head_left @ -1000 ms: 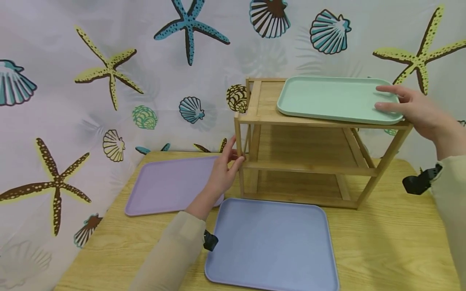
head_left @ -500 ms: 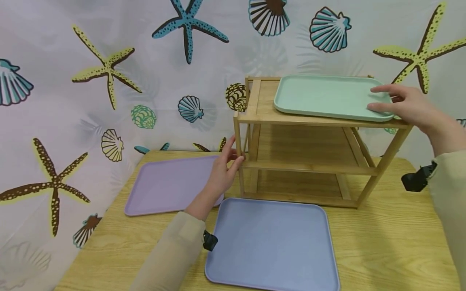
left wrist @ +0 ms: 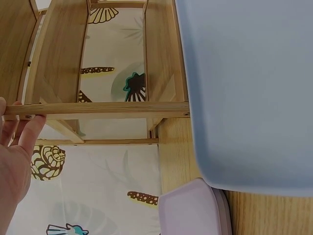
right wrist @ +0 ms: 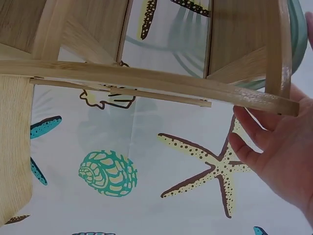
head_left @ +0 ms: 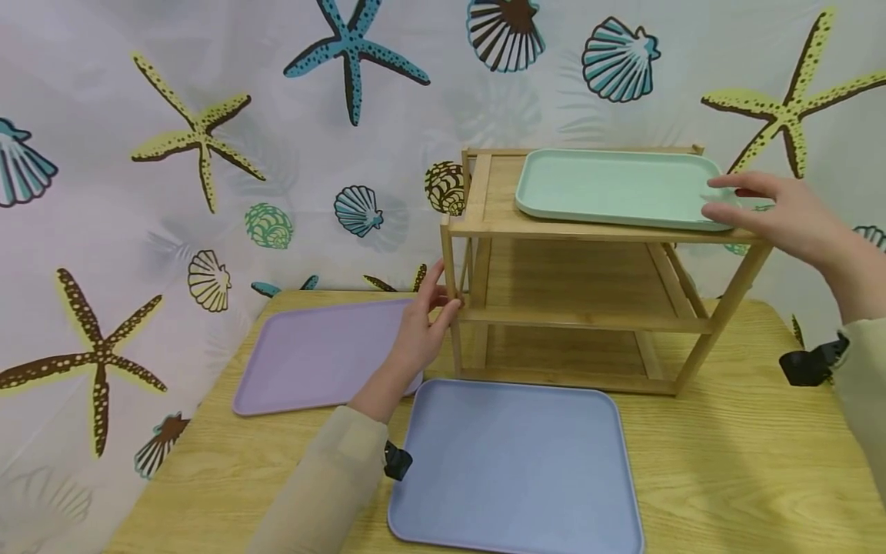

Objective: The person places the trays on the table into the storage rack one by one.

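A three-tier wooden rack (head_left: 588, 317) stands upright toward the back of the table. On its top shelf lies a mint-green tray (head_left: 616, 188). My left hand (head_left: 421, 329) grips the rack's front left upright, thumb in front and fingers behind; the left wrist view shows fingertips wrapped at the wooden upright (left wrist: 117, 109). At the tray's right end is my right hand (head_left: 789, 215), its thumb and index fingertips overlapping the tray's rim while its fingers stay loosely extended. Seen from the right wrist, that hand (right wrist: 286, 152) sits beside the rack's upper end, beneath the tray's rim (right wrist: 299, 36).
A blue tray (head_left: 515, 465) lies on the table in front of the rack. Left of the rack, a lavender tray (head_left: 318, 354) lies flat, with layered edges visible at its corner. A printed seashell curtain (head_left: 304, 154) hangs behind the table (head_left: 754, 454).
The mint-green tray has slid a little left on the top shelf, with my right hand following at its right end. My left hand keeps its grip on the upright.
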Demonstrator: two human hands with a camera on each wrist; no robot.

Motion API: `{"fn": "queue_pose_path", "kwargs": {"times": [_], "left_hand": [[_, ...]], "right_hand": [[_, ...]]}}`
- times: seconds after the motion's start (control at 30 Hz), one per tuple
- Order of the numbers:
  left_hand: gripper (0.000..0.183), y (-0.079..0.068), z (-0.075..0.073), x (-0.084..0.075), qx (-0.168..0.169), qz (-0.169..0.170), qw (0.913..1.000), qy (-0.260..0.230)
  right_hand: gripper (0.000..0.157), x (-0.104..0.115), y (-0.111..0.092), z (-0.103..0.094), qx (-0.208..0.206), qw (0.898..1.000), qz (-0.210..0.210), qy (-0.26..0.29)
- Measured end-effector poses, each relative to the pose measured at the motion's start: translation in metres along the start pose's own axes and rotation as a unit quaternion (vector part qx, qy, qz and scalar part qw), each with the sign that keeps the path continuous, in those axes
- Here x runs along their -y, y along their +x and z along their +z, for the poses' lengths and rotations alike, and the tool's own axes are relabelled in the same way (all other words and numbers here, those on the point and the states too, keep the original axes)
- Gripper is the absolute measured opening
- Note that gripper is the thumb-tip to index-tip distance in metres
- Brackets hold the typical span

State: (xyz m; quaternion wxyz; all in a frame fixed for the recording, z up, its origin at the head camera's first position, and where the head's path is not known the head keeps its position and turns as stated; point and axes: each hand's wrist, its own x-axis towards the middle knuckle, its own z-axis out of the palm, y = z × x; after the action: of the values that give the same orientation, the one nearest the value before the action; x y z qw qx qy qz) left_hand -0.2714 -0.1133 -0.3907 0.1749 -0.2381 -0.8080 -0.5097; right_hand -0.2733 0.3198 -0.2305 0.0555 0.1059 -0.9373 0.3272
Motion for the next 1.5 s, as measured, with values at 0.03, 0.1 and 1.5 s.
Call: {"fn": "queue_pose_path", "kwargs": {"times": [0.03,0.1,1.5], "left_hand": [[0.062,0.0,0.0,0.0,-0.001,0.001,1.0,0.003],[0.062,0.0,0.0,0.001,-0.002,0.003,1.0,0.008],[0.061,-0.001,0.001,0.005,-0.013,0.025,0.9996,0.0]], "right_hand": [[0.07,0.001,-0.001,0.0,-0.001,1.0,-0.001,-0.008],[0.07,0.001,-0.003,0.002,0.0,1.0,0.001,-0.024],[0.097,-0.048,-0.06,0.054,-0.101,0.992,0.003,0.075]]}}
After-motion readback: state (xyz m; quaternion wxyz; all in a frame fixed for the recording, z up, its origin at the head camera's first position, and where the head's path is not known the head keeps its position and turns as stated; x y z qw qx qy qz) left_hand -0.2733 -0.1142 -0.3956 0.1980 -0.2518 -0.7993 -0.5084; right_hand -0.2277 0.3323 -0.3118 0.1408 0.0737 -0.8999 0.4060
